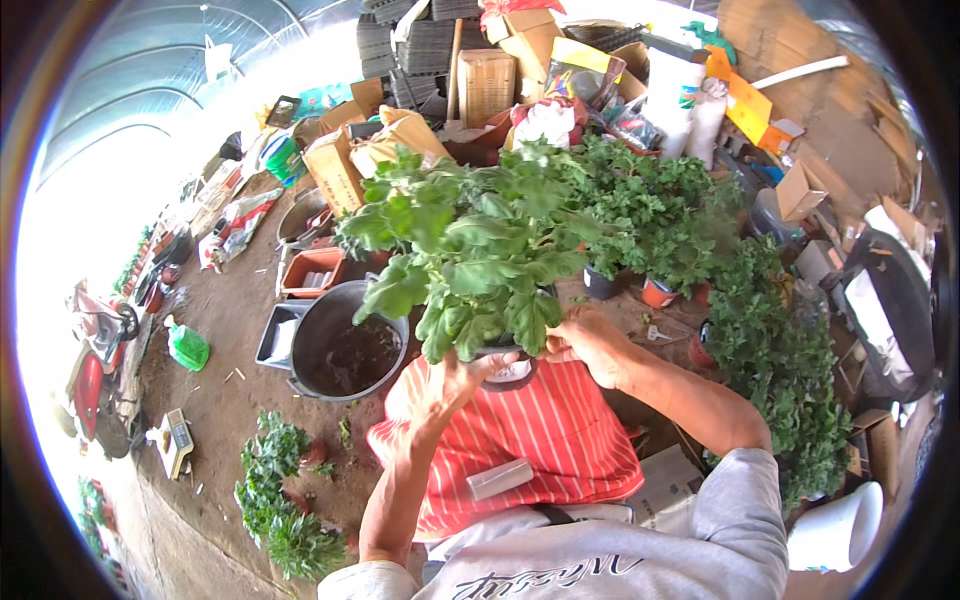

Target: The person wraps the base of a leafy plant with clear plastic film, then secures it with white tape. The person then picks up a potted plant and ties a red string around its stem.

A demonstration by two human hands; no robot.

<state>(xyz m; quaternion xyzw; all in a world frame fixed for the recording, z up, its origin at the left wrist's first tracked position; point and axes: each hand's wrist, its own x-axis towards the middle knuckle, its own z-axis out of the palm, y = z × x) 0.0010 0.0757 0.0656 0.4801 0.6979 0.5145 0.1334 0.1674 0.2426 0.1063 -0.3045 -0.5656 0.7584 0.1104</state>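
Note:
A leafy green potted plant rises in front of me, its leaves covering much of its dark plastic pot. A white label with writing shows on the pot's near side. My left hand grips the pot at its left, with the thumb along the rim. On the other side, the fingers of my right hand are closed at the rim beneath the lower leaves; some fingertips are hidden. Under the pot, a red-and-white striped cloth covers my lap, and a small pale rectangular piece lies on it.
A large black tub stands left of the plant, beside an orange planter box. More potted plants crowd the right and lower left. A green bottle and a scale are farther left. Cardboard boxes pile up behind.

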